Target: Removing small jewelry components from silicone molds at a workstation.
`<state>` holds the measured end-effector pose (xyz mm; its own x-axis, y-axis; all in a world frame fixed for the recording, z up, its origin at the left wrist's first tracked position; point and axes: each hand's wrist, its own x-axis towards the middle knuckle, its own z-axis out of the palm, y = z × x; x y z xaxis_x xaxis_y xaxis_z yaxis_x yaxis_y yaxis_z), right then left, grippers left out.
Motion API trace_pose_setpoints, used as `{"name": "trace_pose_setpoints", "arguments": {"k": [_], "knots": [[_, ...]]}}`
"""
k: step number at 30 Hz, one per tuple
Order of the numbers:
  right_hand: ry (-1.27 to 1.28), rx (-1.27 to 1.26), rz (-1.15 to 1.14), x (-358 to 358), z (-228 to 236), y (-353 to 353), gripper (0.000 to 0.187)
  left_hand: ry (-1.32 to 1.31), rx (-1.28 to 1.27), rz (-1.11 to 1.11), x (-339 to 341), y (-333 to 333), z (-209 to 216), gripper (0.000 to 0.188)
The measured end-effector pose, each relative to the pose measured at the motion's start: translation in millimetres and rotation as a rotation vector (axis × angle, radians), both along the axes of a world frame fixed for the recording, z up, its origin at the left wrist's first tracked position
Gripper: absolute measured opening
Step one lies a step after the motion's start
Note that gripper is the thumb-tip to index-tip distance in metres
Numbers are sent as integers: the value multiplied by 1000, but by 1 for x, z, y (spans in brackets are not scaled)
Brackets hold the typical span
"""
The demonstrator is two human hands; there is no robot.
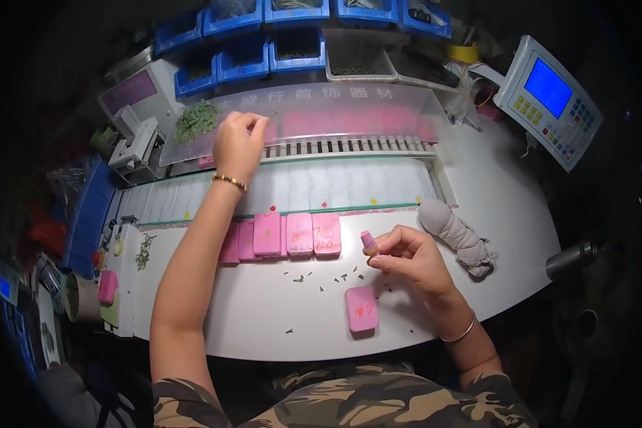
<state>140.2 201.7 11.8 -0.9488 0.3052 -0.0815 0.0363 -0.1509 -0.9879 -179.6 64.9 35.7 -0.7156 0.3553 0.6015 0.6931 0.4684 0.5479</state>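
My left hand [240, 146] is raised over the clear sloping cover, its thumb and fingers pinched. A thin, tiny bit shows near its fingertips, too small to name. Beside that hand, a heap of small green pieces [196, 123] lies on the cover. My right hand [415, 262] grips a small pink and purple piece [368, 243] upright between thumb and fingers, above the white table. Just below sits a pink block [362, 309] with red handwriting. More pink blocks [267, 234] stand in a row left of the right hand, some overlapping. Small green scraps [299, 279] are scattered between.
A glass-edged strip of pale panels [299, 187] crosses the table, with rollers [349, 146] behind. A white cloth bundle [458, 239] lies right. Blue bins [297, 53] line the back. A control panel [549, 100] stands at far right, a metal cylinder [572, 261] at the right edge.
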Motion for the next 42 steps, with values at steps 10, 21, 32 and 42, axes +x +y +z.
{"name": "trace_pose_setpoints", "arguments": {"k": [10, 21, 32, 42], "knots": [[124, 59, -178, 11, -14, 14, 19, 135, 56, -44, -4, 4, -17, 21], [393, 1295, -632, 18, 32, 64, 29, -169, 80, -388, 156, -62, -35, 25], [2, 1710, -275, 8, -11, 90, 25, -343, 155, -393, 183, -85, -47, 24], [95, 1004, -534, 8, 23, 90, 18, -315, 92, -476, 206, -97, -37, 22]]}}
